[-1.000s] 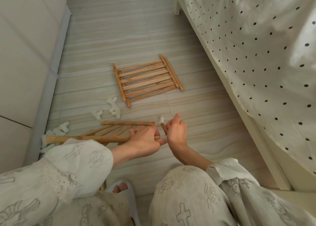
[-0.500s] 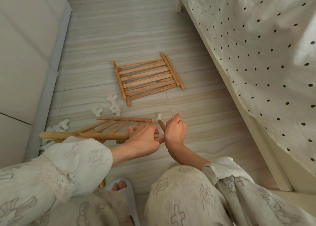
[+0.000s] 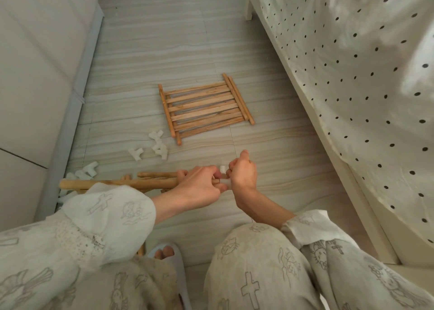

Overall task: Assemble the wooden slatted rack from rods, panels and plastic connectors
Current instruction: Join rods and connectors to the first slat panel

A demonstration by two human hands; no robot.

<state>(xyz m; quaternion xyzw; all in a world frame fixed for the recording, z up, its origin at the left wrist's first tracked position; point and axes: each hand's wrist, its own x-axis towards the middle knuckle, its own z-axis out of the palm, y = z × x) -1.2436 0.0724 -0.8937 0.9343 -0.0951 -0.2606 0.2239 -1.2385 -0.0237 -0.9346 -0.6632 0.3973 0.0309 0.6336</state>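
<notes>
Gripping a rod (image 3: 112, 183) near its end, the left hand (image 3: 199, 187) has brought it level against the white connector (image 3: 224, 177) pinched by the right hand (image 3: 242, 173), nearer than the slatted panel (image 3: 204, 106), so seating the joint looks next.

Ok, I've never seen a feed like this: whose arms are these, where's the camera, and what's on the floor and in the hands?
There is no machine: a person crouches on the floor, and one head-worn camera looks down at their hands. The left hand grips a wooden rod. The right hand pinches a white plastic connector at the rod's end. Farther away a finished slatted panel lies flat. Loose white connectors sit to its left. A polka-dot bedcover hangs on the right.
</notes>
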